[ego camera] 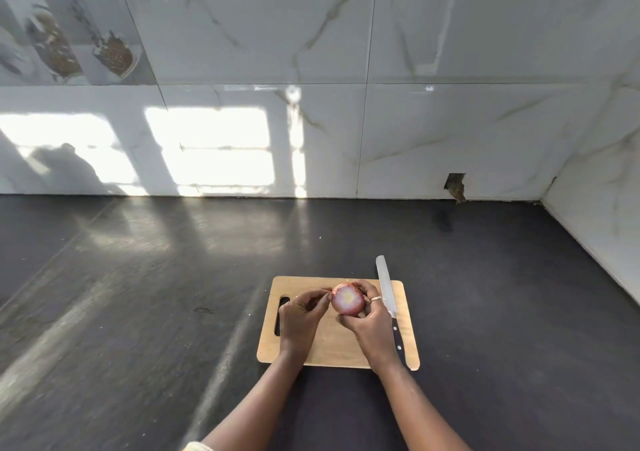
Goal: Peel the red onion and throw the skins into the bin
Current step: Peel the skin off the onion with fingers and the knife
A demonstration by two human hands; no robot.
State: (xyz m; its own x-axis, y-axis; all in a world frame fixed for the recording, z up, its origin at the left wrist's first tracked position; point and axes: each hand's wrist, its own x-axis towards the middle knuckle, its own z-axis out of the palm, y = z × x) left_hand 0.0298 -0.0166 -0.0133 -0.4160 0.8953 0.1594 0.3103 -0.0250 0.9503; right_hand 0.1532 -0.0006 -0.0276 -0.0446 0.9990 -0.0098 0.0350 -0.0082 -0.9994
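Note:
The red onion point(347, 299) shows a pale cut face ringed with purple skin and is held just above the wooden cutting board point(329, 346). My right hand point(370, 319) grips it from the right and below, fingers curled round its far side. My left hand point(304, 315) is at the onion's left edge, its fingertips pinching the skin there. No bin is in view.
A knife point(388, 298) with a pale blade and black riveted handle lies along the board's right edge, close to my right hand. The board sits on a dark countertop point(138, 294). A marble-tiled wall point(346, 121) runs behind and meets a side wall at the right.

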